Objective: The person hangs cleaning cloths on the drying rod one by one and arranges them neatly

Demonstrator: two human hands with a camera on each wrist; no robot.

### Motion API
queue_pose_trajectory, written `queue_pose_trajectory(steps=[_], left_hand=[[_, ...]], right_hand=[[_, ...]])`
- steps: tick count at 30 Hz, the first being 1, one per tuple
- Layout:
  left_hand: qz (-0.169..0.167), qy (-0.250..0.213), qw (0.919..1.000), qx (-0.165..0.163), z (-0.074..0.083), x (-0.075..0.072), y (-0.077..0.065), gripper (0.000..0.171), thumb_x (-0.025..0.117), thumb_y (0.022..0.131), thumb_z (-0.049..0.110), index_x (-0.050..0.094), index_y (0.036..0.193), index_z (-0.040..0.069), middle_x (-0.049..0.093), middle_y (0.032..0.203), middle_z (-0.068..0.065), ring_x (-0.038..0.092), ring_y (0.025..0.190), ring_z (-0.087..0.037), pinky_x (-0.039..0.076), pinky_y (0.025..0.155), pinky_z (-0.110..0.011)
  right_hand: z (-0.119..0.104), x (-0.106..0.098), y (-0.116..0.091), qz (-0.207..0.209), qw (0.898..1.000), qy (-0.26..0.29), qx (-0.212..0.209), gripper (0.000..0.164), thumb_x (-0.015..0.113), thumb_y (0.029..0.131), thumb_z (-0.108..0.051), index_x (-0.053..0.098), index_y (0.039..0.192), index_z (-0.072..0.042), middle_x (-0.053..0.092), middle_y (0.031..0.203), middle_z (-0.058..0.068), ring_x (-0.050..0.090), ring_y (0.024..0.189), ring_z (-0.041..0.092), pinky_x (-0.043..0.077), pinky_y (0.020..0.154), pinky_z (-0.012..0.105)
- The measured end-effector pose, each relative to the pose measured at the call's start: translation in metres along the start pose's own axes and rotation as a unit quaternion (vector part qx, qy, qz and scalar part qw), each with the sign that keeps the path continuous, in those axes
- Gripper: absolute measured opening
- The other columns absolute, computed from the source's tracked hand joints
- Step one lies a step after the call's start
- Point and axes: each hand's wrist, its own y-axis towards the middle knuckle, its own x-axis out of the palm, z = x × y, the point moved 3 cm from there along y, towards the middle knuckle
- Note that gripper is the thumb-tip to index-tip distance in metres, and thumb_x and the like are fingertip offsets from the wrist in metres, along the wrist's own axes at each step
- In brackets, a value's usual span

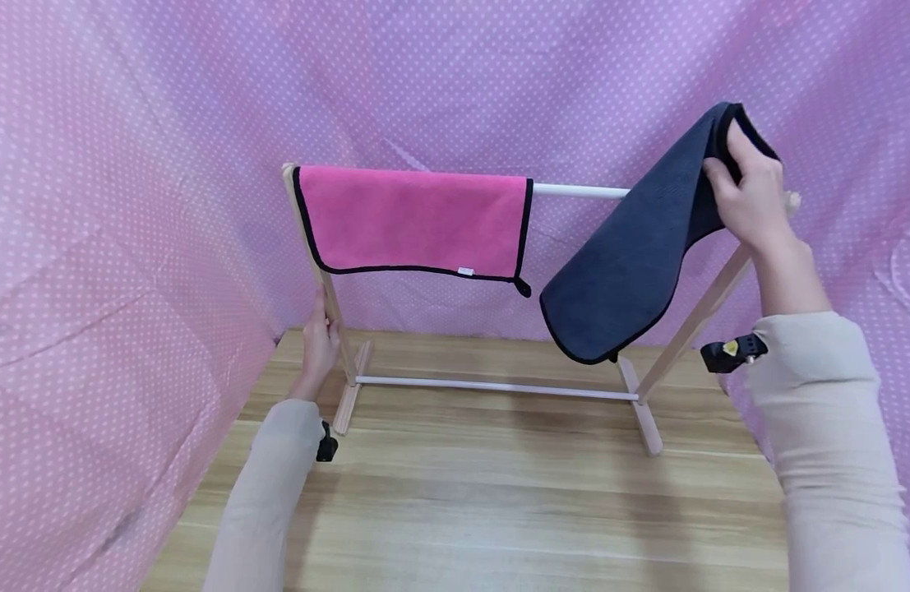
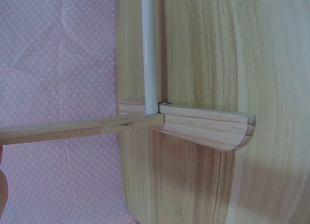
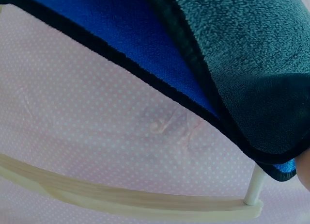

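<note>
A wooden drying rack with a white top rod [image 1: 580,191] stands before me. Over the rod's left part hangs a pink towel [image 1: 418,222] with black edging and a small loop at its lower corner. My right hand [image 1: 754,193] pinches a dark grey, black-edged towel [image 1: 625,255] by its upper edge, above the rod's right end. That towel droops at a slant in front of the rod, hiding part of it; its blue side [image 3: 131,35] shows in the right wrist view. Lower down, my left hand [image 1: 321,341] grips the rack's left post [image 1: 339,329].
A white lower rod [image 1: 491,386] joins the rack's two posts near the feet. The right foot [image 1: 647,427] and left foot [image 2: 208,124] rest on the wood-grain table [image 1: 484,501]. Pink dotted cloth [image 1: 455,74] hangs behind and at both sides.
</note>
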Motion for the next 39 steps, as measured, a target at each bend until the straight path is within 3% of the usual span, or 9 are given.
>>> queue_pose_trajectory(steps=[5,8,13,22,30,32,36,39], left_hand=[[-0.014,0.026,0.9995,-0.014,0.002,0.002,0.003,0.064,0.048,0.081,-0.019,0.028,0.140,-0.003,0.052,0.102,-0.040,0.053,0.086,-0.048,0.048,0.072,-0.055],[-0.022,0.035,0.9986,-0.032,0.003,0.002,0.003,0.064,0.048,0.081,-0.019,0.027,0.140,-0.004,0.052,0.103,-0.039,0.054,0.088,-0.047,0.049,0.074,-0.054],[-0.027,0.031,0.9984,-0.038,0.003,0.003,0.004,0.063,0.049,0.082,-0.017,0.027,0.139,-0.005,0.052,0.102,-0.038,0.054,0.091,-0.048,0.049,0.078,-0.054],[-0.017,0.024,0.9982,-0.053,0.005,0.003,0.005,0.063,0.049,0.082,-0.017,0.027,0.139,-0.005,0.051,0.108,-0.037,0.053,0.096,-0.049,0.048,0.081,-0.055],[-0.004,-0.003,0.9974,-0.072,0.015,0.003,0.001,0.066,0.047,0.081,-0.014,0.025,0.142,-0.002,0.053,0.104,-0.034,0.052,0.083,-0.040,0.047,0.074,-0.050],[0.009,-0.007,0.9967,-0.080,0.020,0.003,-0.002,0.060,0.049,0.081,-0.013,0.032,0.138,-0.003,0.052,0.101,-0.032,0.049,0.081,-0.038,0.044,0.074,-0.049],[0.030,-0.020,0.9919,-0.122,0.032,0.006,-0.010,0.051,0.050,0.081,-0.013,0.040,0.130,-0.004,0.044,0.119,-0.030,0.045,0.106,-0.042,0.040,0.093,-0.050],[0.039,-0.048,0.9855,-0.158,0.040,0.012,-0.016,0.051,0.049,0.081,-0.014,0.040,0.130,-0.005,0.029,0.138,-0.027,0.031,0.125,-0.043,0.030,0.105,-0.050]], right_hand=[[0.008,0.000,0.001,-0.014,0.998,0.027,0.060,0.044,0.045,0.094,-0.015,0.043,0.136,-0.029,0.044,0.137,0.000,0.040,0.117,0.000,0.025,0.105,0.016],[0.012,0.001,0.002,-0.008,0.996,0.044,0.074,0.039,0.046,0.094,-0.016,0.051,0.131,-0.023,0.055,0.123,-0.012,0.044,0.102,-0.006,0.029,0.096,0.011],[0.016,0.002,0.004,-0.015,0.992,0.087,0.087,0.035,0.046,0.094,-0.015,0.055,0.128,-0.020,0.055,0.103,-0.024,0.045,0.091,-0.004,0.031,0.089,0.011],[0.018,0.008,0.003,-0.026,0.988,0.110,0.101,0.038,0.045,0.094,-0.014,0.050,0.131,-0.017,0.055,0.106,-0.023,0.046,0.092,-0.005,0.032,0.089,0.010],[0.016,0.012,0.001,-0.033,0.987,0.103,0.116,0.039,0.044,0.095,-0.015,0.047,0.133,-0.020,0.051,0.130,-0.003,0.045,0.101,-0.006,0.030,0.098,0.011],[0.016,0.013,0.002,-0.034,0.987,0.106,0.116,0.039,0.044,0.095,-0.015,0.047,0.133,-0.020,0.050,0.131,-0.002,0.045,0.102,-0.005,0.029,0.100,0.012],[0.018,0.014,0.000,-0.030,0.987,0.107,0.114,0.039,0.044,0.095,-0.014,0.048,0.133,-0.019,0.053,0.126,-0.007,0.046,0.100,-0.005,0.030,0.098,0.012],[0.018,0.013,-0.001,-0.027,0.987,0.106,0.116,0.038,0.044,0.095,-0.014,0.049,0.132,-0.019,0.054,0.124,-0.009,0.046,0.099,-0.005,0.030,0.097,0.012]])
